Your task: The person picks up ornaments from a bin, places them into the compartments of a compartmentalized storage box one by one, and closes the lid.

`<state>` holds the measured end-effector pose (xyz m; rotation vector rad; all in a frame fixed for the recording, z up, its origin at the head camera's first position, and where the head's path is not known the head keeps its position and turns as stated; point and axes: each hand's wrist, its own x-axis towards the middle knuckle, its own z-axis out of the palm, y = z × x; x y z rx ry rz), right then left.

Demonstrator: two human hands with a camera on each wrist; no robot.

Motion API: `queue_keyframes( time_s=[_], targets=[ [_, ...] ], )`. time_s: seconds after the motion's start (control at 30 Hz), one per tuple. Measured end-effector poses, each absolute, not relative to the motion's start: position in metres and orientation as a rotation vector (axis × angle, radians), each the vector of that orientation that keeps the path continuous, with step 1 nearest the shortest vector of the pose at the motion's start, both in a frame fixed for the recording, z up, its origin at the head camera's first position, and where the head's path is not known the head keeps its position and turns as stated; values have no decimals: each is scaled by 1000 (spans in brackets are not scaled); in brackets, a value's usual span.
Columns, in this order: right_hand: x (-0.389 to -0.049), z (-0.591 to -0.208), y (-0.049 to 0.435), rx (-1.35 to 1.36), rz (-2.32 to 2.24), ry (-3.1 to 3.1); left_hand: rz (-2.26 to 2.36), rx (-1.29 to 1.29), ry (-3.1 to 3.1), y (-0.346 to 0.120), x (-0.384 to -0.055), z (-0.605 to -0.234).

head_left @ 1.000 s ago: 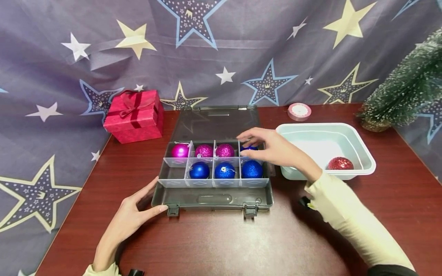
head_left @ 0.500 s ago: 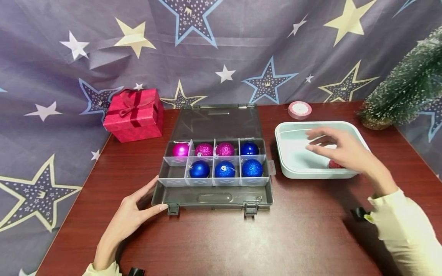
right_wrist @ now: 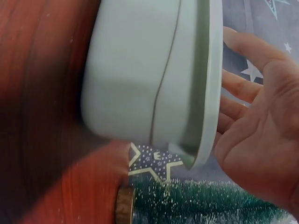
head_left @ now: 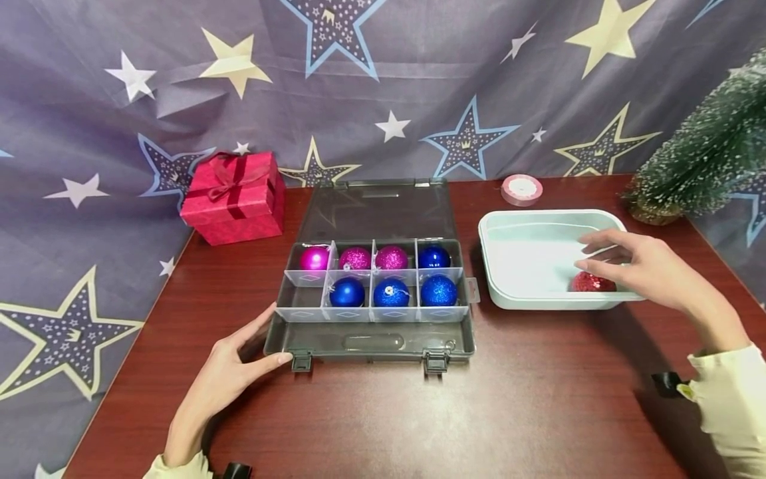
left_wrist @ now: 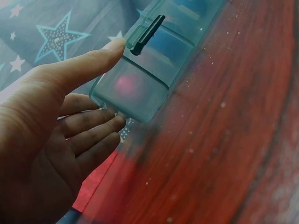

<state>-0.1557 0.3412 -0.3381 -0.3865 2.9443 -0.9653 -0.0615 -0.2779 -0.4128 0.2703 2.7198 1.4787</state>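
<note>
A dark see-through organizer box lies with its lid raised in the head view. Its compartments hold pink Christmas balls in the back row and blue Christmas balls, one at back right and several in front. The front-left compartment holds none. My left hand rests against the box's near left corner, thumb by a latch and fingers extended along the side. My right hand reaches over the right rim of the pale plastic basin, fingers slightly bent above a red glitter ball.
A red gift box with a bow stands at back left. Behind the basin lies a roll of pink ribbon. A small frosted Christmas tree is at the right. A starry cloth hangs behind the table.
My right hand has left the blue ball in the back-right compartment and moved right, over the basin to the red ball. My left hand has stayed at the box corner.
</note>
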Motion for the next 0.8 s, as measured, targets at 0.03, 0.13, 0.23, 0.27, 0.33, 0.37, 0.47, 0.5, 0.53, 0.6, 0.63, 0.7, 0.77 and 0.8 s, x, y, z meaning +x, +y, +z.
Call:
queue_keyframes(
  time_s=[0.03, 0.13, 0.23, 0.27, 0.33, 0.37, 0.47, 0.5, 0.53, 0.6, 0.63, 0.7, 0.77, 0.8],
  targets=[
    [-156, -338, 343, -380, -947, 2947, 1479, 272, 2718, -278, -62, -413],
    [-154, -337, 346, -383, -884, 2952, 1480, 269, 2717, -278, -62, -413],
    [-155, -336, 349, -379, -825, 2955, 1479, 263, 2715, -278, -62, -412],
    [-155, -335, 350, -386, -814, 2952, 1477, 261, 2717, -278, -62, -412],
    [-155, -335, 350, -375, -797, 2934, 1472, 257, 2717, -278, -62, -412],
    [-156, -334, 350, -372, -784, 2922, 1469, 255, 2717, -278, -62, -412],
    [-157, -333, 347, -386, -721, 2905, 1462, 249, 2723, -278, -61, -412],
    [-158, -332, 346, -390, -692, 2906, 1460, 248, 2724, -279, -61, -412],
    [-158, -331, 345, -397, -663, 2911, 1460, 249, 2724, -279, -61, -412],
    [-159, -330, 343, -417, -610, 2927, 1453, 251, 2730, -278, -61, -413],
    [-159, -329, 343, -423, -592, 2927, 1454, 255, 2732, -278, -61, -413],
    [-160, -327, 343, -424, -552, 2927, 1452, 262, 2738, -278, -61, -413],
    [-160, -326, 343, -418, -505, 2911, 1447, 268, 2745, -278, -61, -413],
    [-161, -325, 343, -413, -485, 2898, 1450, 272, 2746, -278, -61, -413]
  ],
)
